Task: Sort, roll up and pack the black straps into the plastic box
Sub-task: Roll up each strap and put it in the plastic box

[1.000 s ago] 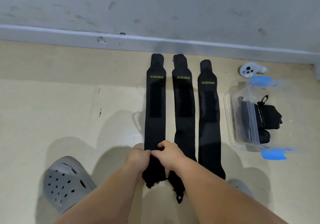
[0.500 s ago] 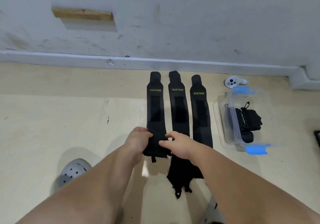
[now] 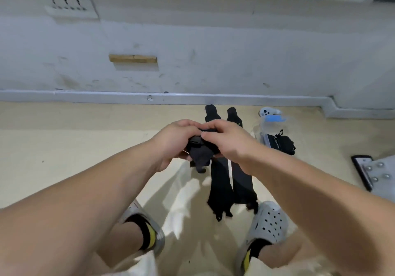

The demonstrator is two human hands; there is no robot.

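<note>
We are holding a partly rolled strap [image 3: 201, 150] up off the floor [image 3: 85, 147], in the middle of the view, with its loose end hanging toward 6 o'clock. Our left hand [image 3: 174, 142] is gripping it from 9 o'clock, its fingers [image 3: 188, 124] curling over the top. Our right hand [image 3: 229, 142] is gripping it from 3 o'clock, with bent fingers pressing onto the roll.

Two flat straps, the nearer strap [image 3: 220, 181] and the farther strap [image 3: 241, 181], are lying side by side on the floor. They are running from 12 to 6 o'clock beneath our hands. At 3 o'clock the plastic box [image 3: 263, 135] is sitting on the floor, holding packed straps [image 3: 282, 144]. A white controller [image 3: 268, 111] is lying just beyond it at 1 o'clock. Our grey clogs, the left clog [image 3: 147, 222] and the right clog [image 3: 267, 222], are standing at 6 o'clock.
</note>
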